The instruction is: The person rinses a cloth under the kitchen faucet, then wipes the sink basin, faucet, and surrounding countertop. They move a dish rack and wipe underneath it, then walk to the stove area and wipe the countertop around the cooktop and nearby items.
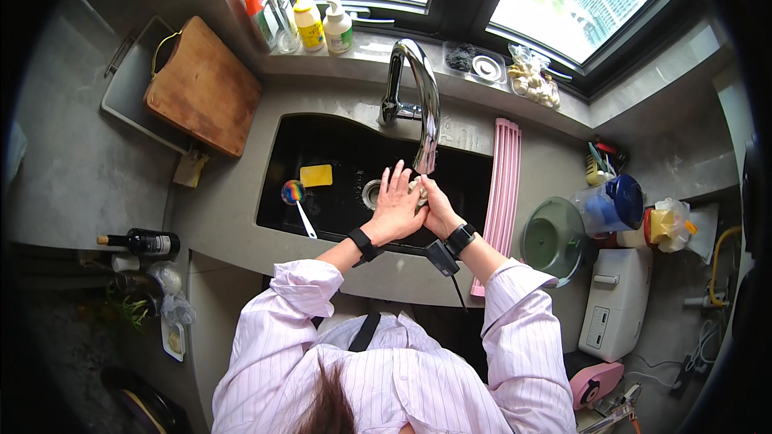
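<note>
My right hand is curled around a small pale, lumpy thing, partly hidden by fingers; I cannot tell exactly what it is. Against its left side lies my left hand, fingers stretched out and slightly apart. Both hands are over the black sink, just below the spout of the chrome faucet. The metal drain shows beside my left hand. Further left in the basin are a yellow sponge and a white-handled brush with a rainbow-coloured head, its handle leaning on the front rim.
A pink slatted roll-up rack lies across the sink's right side, near a green translucent bowl and a blue-lidded pitcher. A wooden cutting board leans at left. Bottles and bagged garlic line the windowsill.
</note>
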{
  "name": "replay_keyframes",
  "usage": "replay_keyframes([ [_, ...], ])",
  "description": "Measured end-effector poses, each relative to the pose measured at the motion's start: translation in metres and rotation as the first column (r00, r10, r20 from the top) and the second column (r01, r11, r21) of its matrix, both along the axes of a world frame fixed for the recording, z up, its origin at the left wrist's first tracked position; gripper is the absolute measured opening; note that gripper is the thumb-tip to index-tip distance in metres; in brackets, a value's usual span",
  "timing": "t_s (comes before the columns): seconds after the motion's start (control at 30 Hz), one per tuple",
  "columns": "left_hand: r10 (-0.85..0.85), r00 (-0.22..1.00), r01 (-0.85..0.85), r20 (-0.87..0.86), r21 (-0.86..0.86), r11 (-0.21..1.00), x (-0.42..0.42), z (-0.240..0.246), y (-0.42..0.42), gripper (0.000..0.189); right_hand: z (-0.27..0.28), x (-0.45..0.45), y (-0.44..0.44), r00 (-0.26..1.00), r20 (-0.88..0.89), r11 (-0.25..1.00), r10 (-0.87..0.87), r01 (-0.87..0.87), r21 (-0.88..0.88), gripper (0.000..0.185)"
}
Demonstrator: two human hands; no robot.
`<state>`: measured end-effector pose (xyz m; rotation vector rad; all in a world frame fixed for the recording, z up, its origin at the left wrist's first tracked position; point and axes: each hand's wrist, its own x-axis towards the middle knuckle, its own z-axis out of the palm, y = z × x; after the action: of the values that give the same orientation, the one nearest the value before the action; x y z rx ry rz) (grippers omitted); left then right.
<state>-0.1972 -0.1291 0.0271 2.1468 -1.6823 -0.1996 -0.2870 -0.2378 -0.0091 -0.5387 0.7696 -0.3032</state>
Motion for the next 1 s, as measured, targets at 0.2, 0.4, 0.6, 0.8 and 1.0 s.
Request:
replay_keyframes([
  [0.2,0.088,0.971,-0.106,-0.223,-0.066,0.992,0.03,0.015,0.038,0.052,-0.013,-0.008,-0.027,0.991,-0.123,0.979,-0.059,0.034,-0.2,0.018],
  [0.4,0.17,0.934,-0.19,-0.314,-0.036,0.981,0.051,0.008,0.073,0.042,-0.007,-0.009,-0.039,0.971,-0.214,0.957,-0.105,0.039,-0.289,0.031],
  [0.6,0.209,0.917,-0.222,-0.341,-0.001,0.975,0.054,-0.004,0.085,0.038,-0.023,-0.01,-0.042,0.963,-0.269,0.956,-0.011,-0.069,-0.287,0.022],
  [0.8,0.195,0.92,-0.207,-0.34,0.003,0.978,0.054,-0.012,0.085,0.037,-0.044,0.0,-0.032,0.948,-0.315,0.851,0.033,-0.192,-0.489,0.02],
  [1.0,0.176,0.921,-0.186,-0.346,0.005,0.983,0.051,-0.018,0.086,0.037,-0.018,0.001,-0.023,0.949,-0.31,0.982,0.063,-0.115,-0.153,0.017],
])
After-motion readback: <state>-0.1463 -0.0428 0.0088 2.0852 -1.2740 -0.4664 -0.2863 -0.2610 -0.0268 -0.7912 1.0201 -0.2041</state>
